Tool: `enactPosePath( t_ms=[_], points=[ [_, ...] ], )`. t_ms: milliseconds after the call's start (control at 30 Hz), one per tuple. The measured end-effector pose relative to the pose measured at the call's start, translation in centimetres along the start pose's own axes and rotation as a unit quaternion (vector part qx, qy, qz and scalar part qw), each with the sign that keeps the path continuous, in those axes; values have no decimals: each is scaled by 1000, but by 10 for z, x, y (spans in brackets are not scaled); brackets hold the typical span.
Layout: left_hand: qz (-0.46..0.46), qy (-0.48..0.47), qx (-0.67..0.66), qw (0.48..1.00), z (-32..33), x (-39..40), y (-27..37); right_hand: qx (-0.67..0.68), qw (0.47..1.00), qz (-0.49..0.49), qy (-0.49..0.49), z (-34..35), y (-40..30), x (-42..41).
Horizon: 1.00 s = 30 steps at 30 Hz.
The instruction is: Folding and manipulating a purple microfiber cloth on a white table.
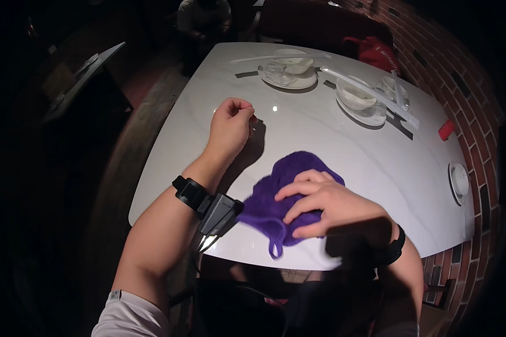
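A purple cloth (299, 172) with a hanging loop lies near the front edge of a white marble-look table (185, 139). My right hand (320, 202) rests on top of it, fingers spread and pressing the fabric. My left hand (234, 122) is held over the table to the left of the cloth, its fingers curled together; whether something small is pinched between them cannot be told. Black straps circle both of my wrists, and a dark device (219, 215) with a cable is fixed at the left one.
Bowls on plates (289, 84) (362, 116) with wrapped utensils (371, 92) stand across the table's far part. At right are a small red object (446, 130), a cup (460, 179) and a brick wall (464, 97). A person (204, 19) sits beyond the table.
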State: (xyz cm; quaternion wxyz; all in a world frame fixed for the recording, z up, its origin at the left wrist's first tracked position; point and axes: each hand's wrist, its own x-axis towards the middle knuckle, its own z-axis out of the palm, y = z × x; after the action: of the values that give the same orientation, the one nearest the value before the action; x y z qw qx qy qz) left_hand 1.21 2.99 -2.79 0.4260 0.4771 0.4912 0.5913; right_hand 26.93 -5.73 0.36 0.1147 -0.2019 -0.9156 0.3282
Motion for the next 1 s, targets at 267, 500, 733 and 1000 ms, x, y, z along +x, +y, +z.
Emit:
enactPosePath(
  t_ms=[267,500,733,1000],
  points=[
    [-5,-11,14,1000,-2,0,2,-27,973,160,165,-23,26,-14],
    [35,-119,86,989,2,-6,0,-182,870,308,339,-24,54,-16],
    [62,-315,282,904,1,-14,7,-120,874,303,359,-30,77,-18],
    [80,-341,337,874,2,-21,21,-129,879,287,358,-31,77,-19]
  ],
)
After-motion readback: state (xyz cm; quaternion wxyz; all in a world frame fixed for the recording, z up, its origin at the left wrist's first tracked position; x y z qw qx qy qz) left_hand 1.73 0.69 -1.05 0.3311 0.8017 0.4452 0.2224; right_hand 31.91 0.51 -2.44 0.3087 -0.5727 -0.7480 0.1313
